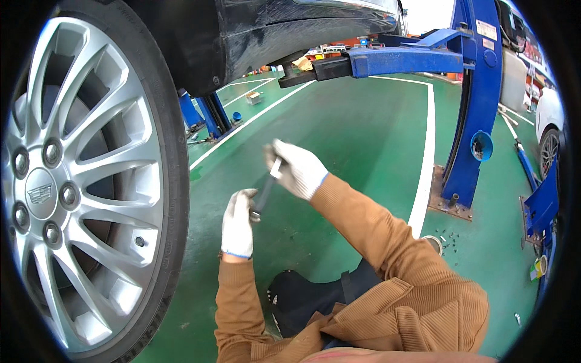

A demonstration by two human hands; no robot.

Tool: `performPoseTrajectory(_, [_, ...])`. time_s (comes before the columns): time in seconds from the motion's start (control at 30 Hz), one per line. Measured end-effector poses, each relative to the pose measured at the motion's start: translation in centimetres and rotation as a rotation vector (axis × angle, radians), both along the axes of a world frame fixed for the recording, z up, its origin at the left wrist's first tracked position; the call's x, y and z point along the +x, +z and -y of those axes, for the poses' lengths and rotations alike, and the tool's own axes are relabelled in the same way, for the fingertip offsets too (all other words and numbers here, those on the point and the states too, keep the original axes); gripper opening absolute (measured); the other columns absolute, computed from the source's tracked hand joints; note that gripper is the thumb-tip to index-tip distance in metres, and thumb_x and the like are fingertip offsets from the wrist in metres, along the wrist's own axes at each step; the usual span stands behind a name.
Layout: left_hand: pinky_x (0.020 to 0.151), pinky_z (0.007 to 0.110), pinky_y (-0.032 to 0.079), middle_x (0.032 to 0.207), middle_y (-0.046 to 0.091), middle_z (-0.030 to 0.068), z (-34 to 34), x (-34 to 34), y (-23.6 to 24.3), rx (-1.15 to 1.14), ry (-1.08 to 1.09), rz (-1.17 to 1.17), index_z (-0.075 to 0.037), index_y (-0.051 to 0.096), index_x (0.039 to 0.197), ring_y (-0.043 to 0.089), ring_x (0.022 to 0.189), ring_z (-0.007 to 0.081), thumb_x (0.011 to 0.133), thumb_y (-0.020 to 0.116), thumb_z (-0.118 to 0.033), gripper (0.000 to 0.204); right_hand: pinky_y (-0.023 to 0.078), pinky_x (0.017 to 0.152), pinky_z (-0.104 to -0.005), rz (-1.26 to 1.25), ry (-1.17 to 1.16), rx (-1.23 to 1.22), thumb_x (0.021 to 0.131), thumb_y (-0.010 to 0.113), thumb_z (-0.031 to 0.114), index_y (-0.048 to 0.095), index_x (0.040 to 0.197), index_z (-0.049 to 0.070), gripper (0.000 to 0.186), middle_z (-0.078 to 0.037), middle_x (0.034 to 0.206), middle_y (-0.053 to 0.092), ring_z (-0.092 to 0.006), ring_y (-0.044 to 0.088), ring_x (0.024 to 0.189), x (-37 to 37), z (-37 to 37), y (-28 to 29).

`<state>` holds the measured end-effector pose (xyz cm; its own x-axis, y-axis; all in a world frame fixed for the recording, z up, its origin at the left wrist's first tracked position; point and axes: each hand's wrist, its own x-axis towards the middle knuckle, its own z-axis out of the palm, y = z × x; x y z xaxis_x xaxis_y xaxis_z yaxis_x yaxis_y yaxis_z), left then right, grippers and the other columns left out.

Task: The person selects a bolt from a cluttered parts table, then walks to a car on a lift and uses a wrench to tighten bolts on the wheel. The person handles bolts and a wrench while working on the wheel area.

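Note:
Between my two gloved hands slants a dark, bar-shaped hand tool (264, 192) with silver ends, like a wrench; its exact kind is not clear. Higher up and further away, my right hand (298, 168), in a white knit glove, is closed around its upper end. Lower down, my left hand (238, 224), also in a white glove, has its fingers closed at the tool's lower end. Both hands are in the air over the green floor. To their left stands a silver multi-spoke car wheel (91, 169) with its lug nuts in place, and neither hand touches it.
A blue lift post (478, 109) rises at the right, its lift arm (399, 62) reaching under the raised dark car (290, 27). A blue cup (482, 146) hangs on the post. Small dark parts (446, 239) lie scattered near a round can (432, 244).

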<state>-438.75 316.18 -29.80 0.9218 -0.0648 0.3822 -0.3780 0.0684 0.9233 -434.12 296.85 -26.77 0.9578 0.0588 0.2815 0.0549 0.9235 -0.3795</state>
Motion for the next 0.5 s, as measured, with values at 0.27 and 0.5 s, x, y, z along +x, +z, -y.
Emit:
performPoseTrajectory(0.27, [0.050, 0.025, 0.029, 0.070, 0.044, -0.0025, -3.7, -4.5, 11.6, -0.273, 0.068, 0.273, 0.003, 0.058, 0.142, 0.039, 0.055, 0.0069, 0.115, 0.053, -0.027, 0.040, 0.045, 0.062, -0.0267, 0.338, -0.037, -0.448, 0.112, 0.060, 0.038, 0.066, 0.110, 0.002, 0.036, -0.002, 0.087, 0.058, -0.0104, 0.051, 0.070, -0.2, -7.6, 12.7])
performPoseTrajectory(0.5, [0.052, 0.023, 0.032, 0.072, 0.048, -0.0019, -4.1, -4.7, 16.9, -0.153, 0.183, 0.398, 0.004, 0.062, 0.140, 0.042, 0.058, 0.0057, 0.114, 0.058, -0.024, 0.038, 0.037, 0.053, -0.0245, 0.376, 0.000, -0.504, 0.111, 0.060, 0.039, 0.067, 0.113, 0.002, 0.038, 0.000, 0.084, 0.053, -0.0067, 0.045, 0.066, 0.4, -7.1, 16.0])
